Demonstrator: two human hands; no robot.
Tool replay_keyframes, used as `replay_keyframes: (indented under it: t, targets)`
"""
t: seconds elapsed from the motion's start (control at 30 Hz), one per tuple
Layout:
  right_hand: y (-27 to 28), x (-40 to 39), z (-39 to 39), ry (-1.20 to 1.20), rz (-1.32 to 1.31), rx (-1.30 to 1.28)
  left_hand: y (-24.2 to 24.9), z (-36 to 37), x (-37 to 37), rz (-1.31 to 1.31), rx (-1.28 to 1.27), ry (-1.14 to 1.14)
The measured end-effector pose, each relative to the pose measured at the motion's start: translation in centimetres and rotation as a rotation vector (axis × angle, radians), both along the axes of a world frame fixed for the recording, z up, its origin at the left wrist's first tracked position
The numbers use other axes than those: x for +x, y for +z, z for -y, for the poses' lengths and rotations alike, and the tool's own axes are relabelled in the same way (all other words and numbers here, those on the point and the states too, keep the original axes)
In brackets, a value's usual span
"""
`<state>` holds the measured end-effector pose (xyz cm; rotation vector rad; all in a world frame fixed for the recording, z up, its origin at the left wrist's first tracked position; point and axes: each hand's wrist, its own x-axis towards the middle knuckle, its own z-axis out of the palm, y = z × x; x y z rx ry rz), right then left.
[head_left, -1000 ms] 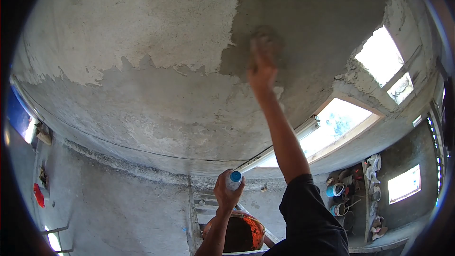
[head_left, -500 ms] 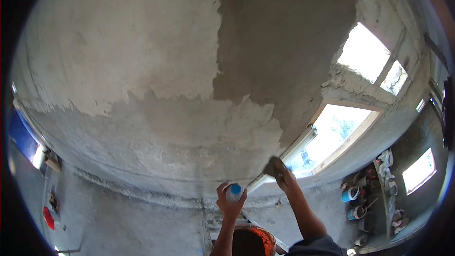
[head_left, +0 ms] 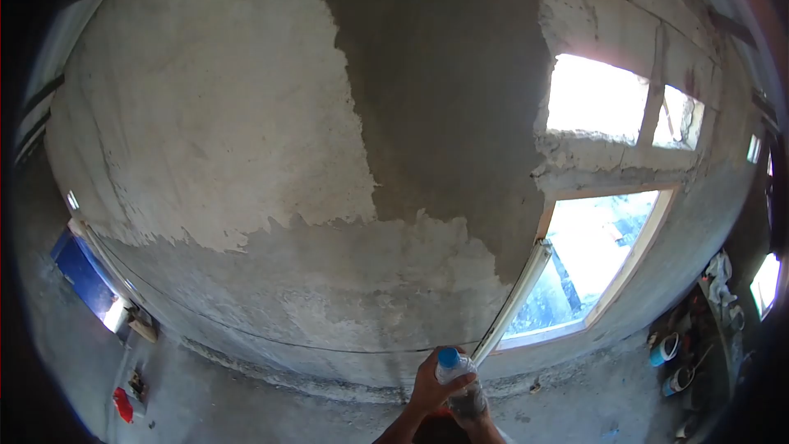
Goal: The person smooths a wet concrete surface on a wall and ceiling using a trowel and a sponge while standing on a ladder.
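My left hand is wrapped around a clear plastic bottle with a blue cap, low in front of me. The thumb lies across the bottle's side. My right hand is close against the lower part of the bottle, its fingers mostly hidden. The dark grey block it held earlier cannot be made out now. In front rises a plastered wall, with a broad dark, damp-looking patch beside paler plaster.
Right of the dark patch is a framed window opening, with smaller openings above. A long pale bar leans at the frame's left side. Buckets stand far right. A red object lies on the floor at left.
My right hand has come down from the window's lower corner to the bottle. My left hand and the bottle appear lower and further right. The view has also shifted.
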<state>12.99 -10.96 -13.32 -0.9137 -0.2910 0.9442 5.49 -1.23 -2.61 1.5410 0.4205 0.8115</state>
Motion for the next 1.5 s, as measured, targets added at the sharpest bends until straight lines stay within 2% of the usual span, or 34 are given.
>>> replay_keyframes:
  t: [0.03, 0.07, 0.1, 0.17, 0.23, 0.3, 0.37, 0.43, 0.47, 0.53, 0.63, 0.7, 0.83, 1.03, 1.33, 1.5]
  targets:
    - [1.6, -0.6, 0.4, 0.050, 0.692, -0.170, -0.8, 0.8, -0.1, 0.016, -0.104, -0.031]
    - [-4.4, -0.1, 0.6, 0.084, -0.169, 0.114, -0.2, 1.7, -0.4, 0.115, -0.233, -0.070]
    - [-5.7, 0.4, 0.9, 0.077, -0.195, 0.113, -1.0, 2.0, -0.2, 0.089, -0.237, -0.072]
    - [-6.9, -0.6, 2.6, -0.072, 0.162, -0.112, -3.6, 2.4, -0.4, 0.116, -0.289, -0.088]
    - [-1.1, -0.9, 2.9, -0.139, -0.515, -0.155, -3.1, 2.9, -1.0, 0.049, -0.353, 0.032]
    - [-4.3, -0.3, 2.0, -0.394, -0.462, -0.170, -1.3, 2.1, -1.5, -0.101, 0.036, 0.063]
    - [-1.6, 1.3, 3.5, -0.309, -0.432, -0.088, 3.6, 1.7, -1.3, -0.337, 0.415, -0.123]
    - [-0.3, 3.4, 4.0, -0.280, -0.469, 0.015, 3.9, 0.9, -1.3, -0.572, 0.665, -0.217]
    - [-0.1, 3.9, 4.6, -0.294, -0.481, 0.004, 4.0, 0.8, -1.3, -0.580, 0.655, -0.236]
    - [1.0, 5.2, 5.3, -0.214, -0.433, -0.021, 4.4, 0.3, -0.8, -0.783, 0.816, -0.233]
    - [3.5, 5.5, 6.0, -0.211, -0.480, 0.041, 3.8, -0.2, -0.2, -0.936, 0.939, -0.293]
    - [2.2, 5.8, 6.0, -0.216, -0.461, 0.023, 3.7, -0.2, 0.1, -0.991, 0.988, -0.308]
    - [3.0, 5.8, 6.6, -0.201, -0.447, -0.053, 2.8, -0.5, 0.5, -1.047, 1.095, -0.342]
    - [2.1, 5.3, 6.6, -0.230, -0.462, -0.044, 2.7, 0.2, 1.1, -1.106, 1.118, -0.364]
    - [-0.4, 5.6, 6.3, -0.160, -0.521, -0.106, 1.2, -0.8, 1.4, -1.026, 1.209, -0.372]
    - [-0.7, 6.0, 5.0, -0.116, -0.589, -0.127, 2.2, -1.3, 2.4, -1.034, 1.151, -0.396]
